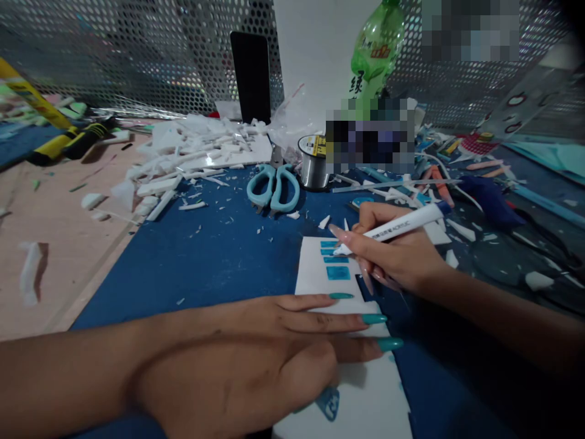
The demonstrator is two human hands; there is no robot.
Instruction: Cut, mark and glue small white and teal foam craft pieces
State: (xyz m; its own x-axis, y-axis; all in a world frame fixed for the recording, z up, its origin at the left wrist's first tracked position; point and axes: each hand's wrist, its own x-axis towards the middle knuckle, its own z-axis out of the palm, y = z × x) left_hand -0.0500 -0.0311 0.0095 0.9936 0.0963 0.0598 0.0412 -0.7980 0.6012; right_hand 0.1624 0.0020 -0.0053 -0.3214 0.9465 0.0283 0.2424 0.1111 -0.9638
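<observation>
My right hand (388,247) grips a white acrylic marker (397,224) with a dark blue end. Its tip touches the far part of a white sheet (311,268), at a row of several blue rectangles (338,272). Lying flat across the sheet, my left hand (274,353) has its fingers stretched out to the right, with long teal nails. Below that hand a blue triangular mark (329,403) shows on the sheet. The left palm hides part of the sheet's near left side.
Blue-handled scissors (273,188) and a wire spool (314,164) lie beyond the sheet. White scraps (205,143) are heaped at the back left, near a black phone (251,76). A green bottle (377,55) stands behind. Yellow-black tools (68,140) lie far left; cluttered scraps and a blue cloth-like item (491,198) sit right.
</observation>
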